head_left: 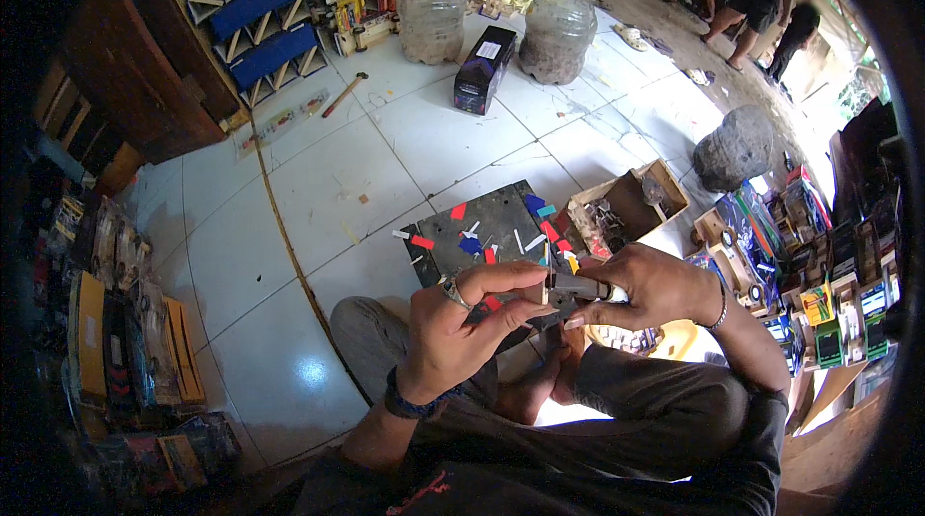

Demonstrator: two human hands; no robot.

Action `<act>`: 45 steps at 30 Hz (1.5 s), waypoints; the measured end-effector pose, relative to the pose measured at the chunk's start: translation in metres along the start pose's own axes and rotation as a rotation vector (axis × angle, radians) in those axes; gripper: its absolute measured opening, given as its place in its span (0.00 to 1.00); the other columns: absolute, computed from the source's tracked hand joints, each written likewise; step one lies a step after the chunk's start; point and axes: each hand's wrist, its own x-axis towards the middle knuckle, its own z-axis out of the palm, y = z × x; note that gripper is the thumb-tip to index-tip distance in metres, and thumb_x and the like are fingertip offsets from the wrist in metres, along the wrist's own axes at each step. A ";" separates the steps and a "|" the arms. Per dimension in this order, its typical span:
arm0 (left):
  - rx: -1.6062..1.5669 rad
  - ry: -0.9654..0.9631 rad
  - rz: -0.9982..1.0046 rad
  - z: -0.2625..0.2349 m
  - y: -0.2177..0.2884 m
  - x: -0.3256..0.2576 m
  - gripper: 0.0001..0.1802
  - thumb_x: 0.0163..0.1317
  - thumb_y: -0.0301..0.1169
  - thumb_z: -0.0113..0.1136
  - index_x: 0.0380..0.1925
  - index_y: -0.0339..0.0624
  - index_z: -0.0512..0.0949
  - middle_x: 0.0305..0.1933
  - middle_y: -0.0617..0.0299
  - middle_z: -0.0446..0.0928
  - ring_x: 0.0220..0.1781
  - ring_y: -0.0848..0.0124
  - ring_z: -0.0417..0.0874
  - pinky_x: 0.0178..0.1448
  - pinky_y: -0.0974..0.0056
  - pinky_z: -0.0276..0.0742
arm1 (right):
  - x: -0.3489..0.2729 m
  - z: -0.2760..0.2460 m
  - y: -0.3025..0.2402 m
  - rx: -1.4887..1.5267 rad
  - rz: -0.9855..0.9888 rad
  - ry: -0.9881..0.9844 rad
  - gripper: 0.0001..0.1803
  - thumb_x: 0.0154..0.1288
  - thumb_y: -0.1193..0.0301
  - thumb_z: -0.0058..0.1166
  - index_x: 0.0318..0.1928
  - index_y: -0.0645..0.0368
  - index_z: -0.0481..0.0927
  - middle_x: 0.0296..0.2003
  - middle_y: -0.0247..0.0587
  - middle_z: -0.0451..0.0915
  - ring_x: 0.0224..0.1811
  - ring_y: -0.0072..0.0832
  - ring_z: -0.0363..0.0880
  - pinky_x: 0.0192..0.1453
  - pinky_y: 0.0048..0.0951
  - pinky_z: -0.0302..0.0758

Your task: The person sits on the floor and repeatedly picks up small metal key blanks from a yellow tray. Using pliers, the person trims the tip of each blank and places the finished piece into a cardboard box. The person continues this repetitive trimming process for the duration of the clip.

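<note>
Tiled floor — fingers hiding small piece

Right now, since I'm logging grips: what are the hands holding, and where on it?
Both hands share one small grey block: left hand pinches its left end with the fingertips, right hand wraps its right end.

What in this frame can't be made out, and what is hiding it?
Head view only:
- The small grey piece held between left hand and right hand: fingers cover most of it, so its kind is unclear.
- The dark work board: its near edge is hidden behind the hands.
- The open wooden box: its contents are too small to identify.
- The stacked goods at both rims: bent and darkened by the fisheye edge.
</note>
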 end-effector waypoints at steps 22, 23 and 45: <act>-0.024 -0.068 0.029 0.004 0.008 -0.013 0.19 0.65 0.11 0.65 0.55 0.29 0.77 0.60 0.43 0.81 0.58 0.61 0.86 0.61 0.56 0.89 | 0.002 0.011 0.003 -0.199 -0.069 0.194 0.27 0.67 0.50 0.67 0.51 0.62 0.85 0.27 0.53 0.84 0.29 0.51 0.85 0.40 0.46 0.83; -0.017 -0.062 0.036 0.004 0.008 -0.013 0.19 0.65 0.11 0.65 0.55 0.29 0.77 0.60 0.43 0.81 0.57 0.61 0.86 0.60 0.57 0.89 | 0.001 0.010 0.002 -0.175 -0.065 0.176 0.27 0.68 0.50 0.66 0.51 0.63 0.85 0.28 0.53 0.85 0.29 0.50 0.86 0.40 0.46 0.83; -0.076 -0.068 0.050 0.008 0.007 -0.011 0.22 0.64 0.11 0.66 0.58 0.30 0.75 0.62 0.44 0.79 0.65 0.58 0.83 0.66 0.56 0.85 | 0.003 0.013 0.001 -0.081 -0.030 0.150 0.27 0.71 0.49 0.62 0.50 0.63 0.83 0.29 0.57 0.84 0.33 0.54 0.85 0.41 0.48 0.81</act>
